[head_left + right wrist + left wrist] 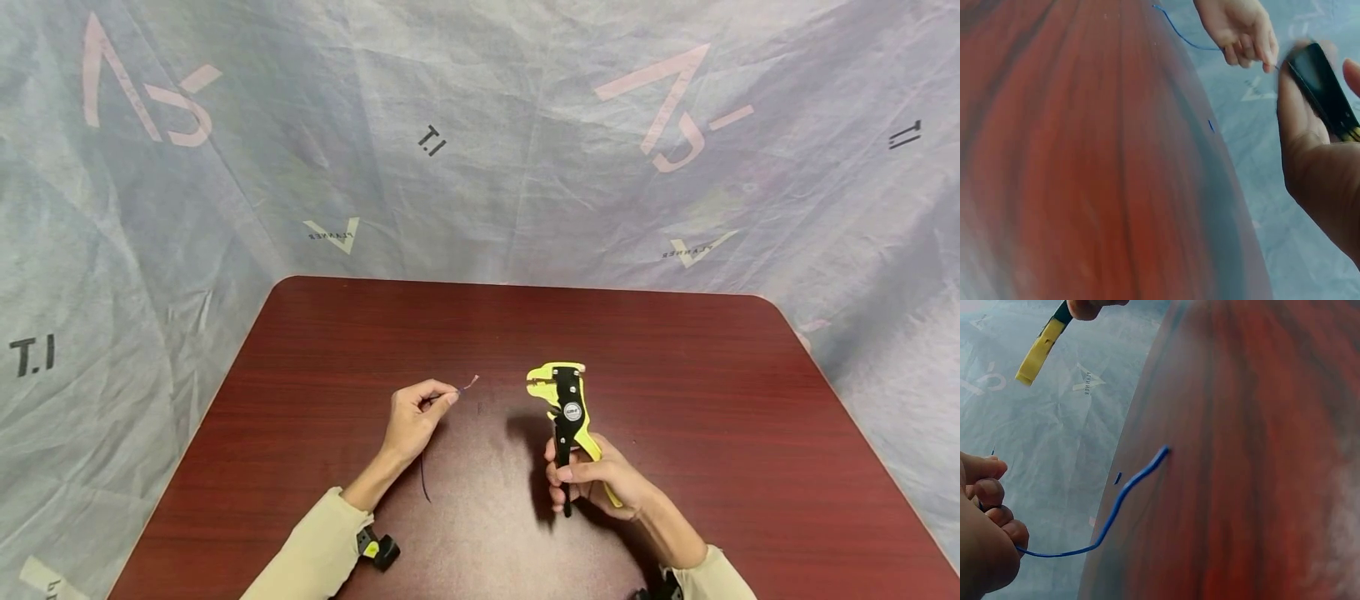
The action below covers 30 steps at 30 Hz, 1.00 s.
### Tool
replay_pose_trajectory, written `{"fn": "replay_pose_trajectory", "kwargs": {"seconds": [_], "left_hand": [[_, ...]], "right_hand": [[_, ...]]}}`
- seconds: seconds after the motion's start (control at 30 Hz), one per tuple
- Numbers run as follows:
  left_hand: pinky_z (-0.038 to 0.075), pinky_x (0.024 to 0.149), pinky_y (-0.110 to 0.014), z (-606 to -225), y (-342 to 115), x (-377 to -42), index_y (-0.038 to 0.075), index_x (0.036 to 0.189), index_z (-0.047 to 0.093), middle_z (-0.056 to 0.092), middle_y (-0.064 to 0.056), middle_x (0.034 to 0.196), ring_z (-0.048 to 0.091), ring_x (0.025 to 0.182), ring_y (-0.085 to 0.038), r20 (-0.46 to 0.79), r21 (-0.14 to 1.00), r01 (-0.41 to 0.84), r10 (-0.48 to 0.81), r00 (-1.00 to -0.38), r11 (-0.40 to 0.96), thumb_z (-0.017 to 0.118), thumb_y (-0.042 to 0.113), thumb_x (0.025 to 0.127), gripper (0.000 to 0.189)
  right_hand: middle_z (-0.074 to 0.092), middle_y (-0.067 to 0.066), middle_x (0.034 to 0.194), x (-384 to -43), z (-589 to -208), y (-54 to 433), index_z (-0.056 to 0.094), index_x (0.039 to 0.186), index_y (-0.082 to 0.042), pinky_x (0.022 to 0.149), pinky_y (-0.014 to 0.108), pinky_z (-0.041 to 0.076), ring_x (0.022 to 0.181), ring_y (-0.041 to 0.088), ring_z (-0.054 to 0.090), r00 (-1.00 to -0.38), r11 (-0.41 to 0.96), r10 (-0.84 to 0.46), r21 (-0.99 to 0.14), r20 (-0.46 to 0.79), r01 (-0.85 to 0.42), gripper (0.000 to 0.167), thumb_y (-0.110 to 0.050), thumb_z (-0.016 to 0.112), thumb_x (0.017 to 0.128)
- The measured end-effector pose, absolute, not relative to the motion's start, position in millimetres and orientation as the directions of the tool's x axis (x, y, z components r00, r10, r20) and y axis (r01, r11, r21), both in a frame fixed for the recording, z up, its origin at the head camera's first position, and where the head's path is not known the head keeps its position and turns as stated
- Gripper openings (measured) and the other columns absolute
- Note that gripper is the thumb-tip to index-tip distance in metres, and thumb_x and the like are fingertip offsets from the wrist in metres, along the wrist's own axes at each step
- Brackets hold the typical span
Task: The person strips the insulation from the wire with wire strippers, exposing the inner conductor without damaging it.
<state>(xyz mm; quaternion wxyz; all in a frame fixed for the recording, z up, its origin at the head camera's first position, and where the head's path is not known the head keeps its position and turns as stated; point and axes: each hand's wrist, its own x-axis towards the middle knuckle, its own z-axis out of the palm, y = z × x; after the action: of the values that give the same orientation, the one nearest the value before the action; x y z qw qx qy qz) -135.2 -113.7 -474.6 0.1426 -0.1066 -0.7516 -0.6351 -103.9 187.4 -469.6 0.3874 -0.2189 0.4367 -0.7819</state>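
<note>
My left hand (411, 423) pinches a thin blue wire (1125, 492) between thumb and forefinger. A bare copper end (473, 382) of the wire sticks out to the right past the fingertips. Its other end trails out below the hand, over the table in the left wrist view. My right hand (617, 475) grips a yellow and black wire stripper (567, 400) by its handles, the tool held upright with its jaws facing left. A gap lies between those jaws and the wire's end.
On the brown wood-grain table (300, 350) lies a short blue offcut (1117, 478), seen in both wrist views. Grey printed cloth (480, 167) hangs behind and at both sides of the table.
</note>
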Motion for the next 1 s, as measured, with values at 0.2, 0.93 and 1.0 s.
{"fn": "replay_pose_trajectory", "kwargs": {"seconds": [0.2,0.93,1.0], "left_hand": [[0.031,0.049,-0.014,-476.9,-114.8,-139.5,-0.006,0.085,0.075,0.054,-0.003,0.061,0.039,0.053,0.004,0.328,0.929,0.313,-0.046,-0.944,0.197,0.072,-0.001,0.086,0.005],[0.043,0.058,-0.016,-490.6,-117.9,-156.6,0.001,0.091,0.078,0.072,-0.011,0.071,0.057,0.063,-0.005,0.348,0.878,0.276,-0.127,-0.929,0.391,0.076,0.005,0.085,0.007],[0.044,0.062,-0.016,-492.8,-117.8,-158.4,0.004,0.09,0.079,0.074,-0.009,0.075,0.057,0.067,-0.003,0.356,0.862,0.272,-0.131,-0.925,0.427,0.076,0.006,0.085,0.006]], "right_hand": [[0.075,0.005,0.1,-107.7,-470.2,196.5,0.058,0.12,-0.003,0.084,0.047,0.06,0.089,0.021,0.075,-0.598,-0.285,-0.801,-0.871,-0.012,0.4,0.034,0.013,0.039,0.096],[0.071,0.002,0.074,-121.4,-476.2,208.7,0.052,0.095,0.002,0.058,0.035,0.061,0.059,0.012,0.069,-0.809,0.169,-0.502,-0.952,-0.305,0.255,0.026,-0.008,0.074,0.088],[0.071,0.002,0.074,-122.9,-476.7,209.6,0.051,0.096,0.002,0.059,0.036,0.061,0.059,0.012,0.07,-0.808,0.183,-0.496,-0.948,-0.317,0.259,0.028,-0.01,0.075,0.088]]}}
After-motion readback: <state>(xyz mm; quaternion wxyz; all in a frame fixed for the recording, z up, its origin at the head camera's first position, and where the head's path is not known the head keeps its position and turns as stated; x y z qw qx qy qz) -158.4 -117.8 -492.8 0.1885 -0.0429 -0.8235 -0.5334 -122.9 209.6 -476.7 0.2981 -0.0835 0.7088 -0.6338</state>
